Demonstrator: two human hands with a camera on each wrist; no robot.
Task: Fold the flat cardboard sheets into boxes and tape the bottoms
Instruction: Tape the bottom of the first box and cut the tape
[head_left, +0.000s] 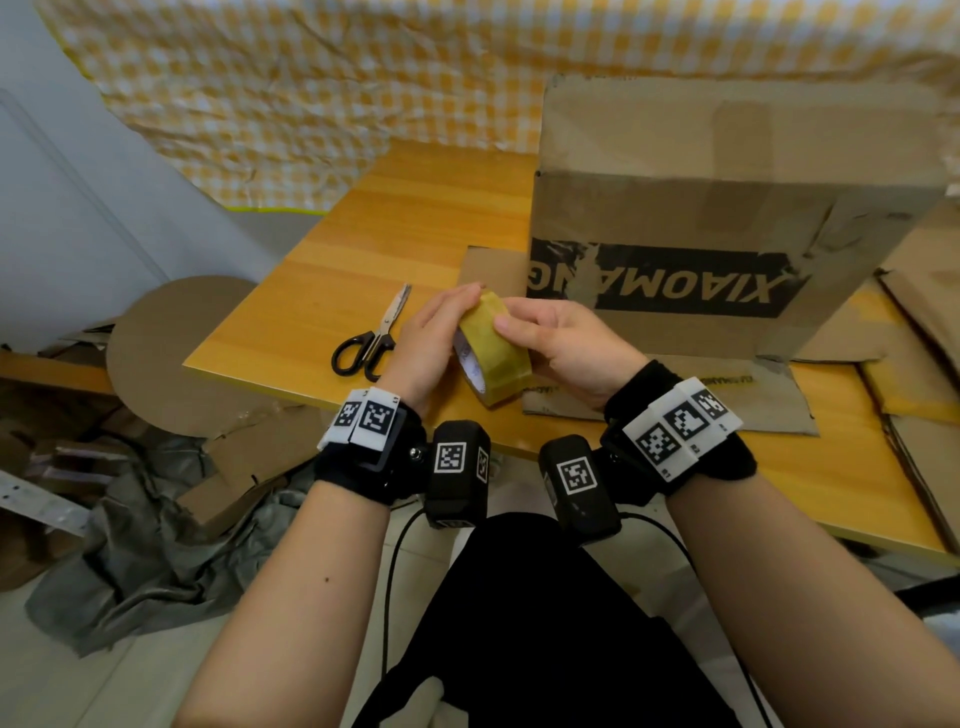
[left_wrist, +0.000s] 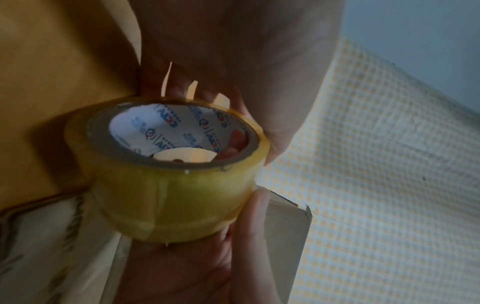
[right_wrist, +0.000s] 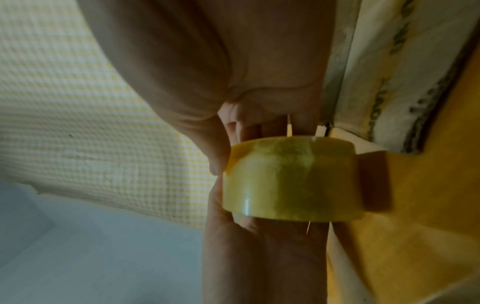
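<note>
Orange wood-grain worktop (head_left: 415, 218) is filling the centre, its near edge running toward 5 o'clock. Yellow-and-white checked cloth (head_left: 311, 78) is hanging across the back from 10 to 2 o'clock. Pale blue-grey wall (head_left: 62, 182) is showing at 9 o'clock. Crumpled grey sheeting (head_left: 140, 561) is lying on the light floor (head_left: 67, 686) at 8 o'clock. Soft, even light is falling throughout.
</note>
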